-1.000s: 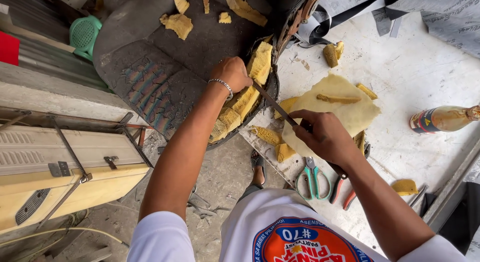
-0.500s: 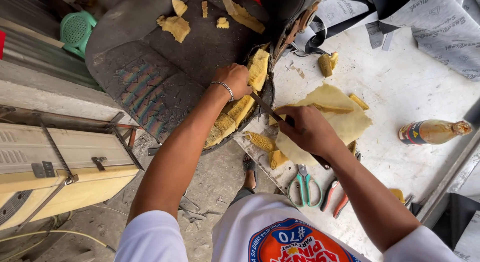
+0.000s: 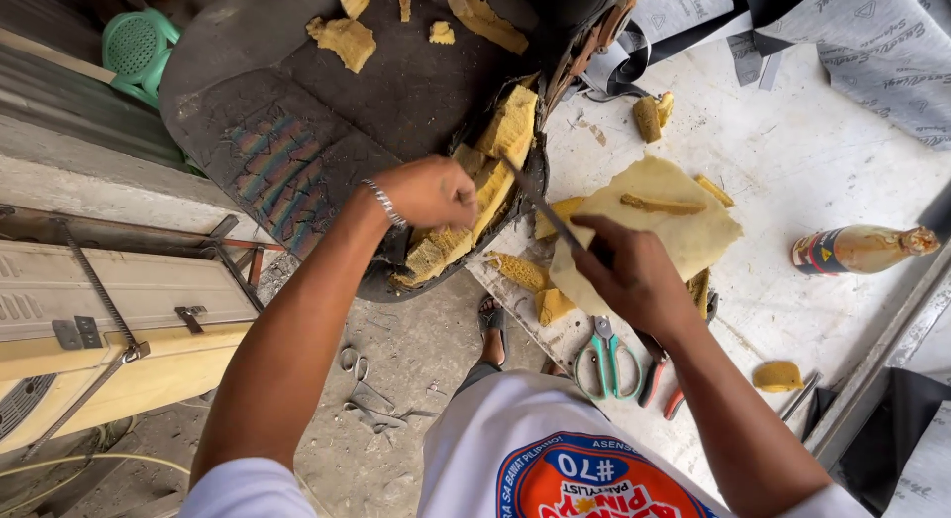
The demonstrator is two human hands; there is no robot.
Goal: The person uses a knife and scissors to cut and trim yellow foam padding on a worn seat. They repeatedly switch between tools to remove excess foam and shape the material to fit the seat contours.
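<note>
Head view: left hand clamps seat foam; right hand fists thin blade (tip close to left fingers, slip could cut).

The handle of the knife is hidden inside the right hand. The fingertips of the left hand are concealed in the yellow foam. The seat is cut off by the top edge. The pliers are partly covered by the right forearm.
</note>
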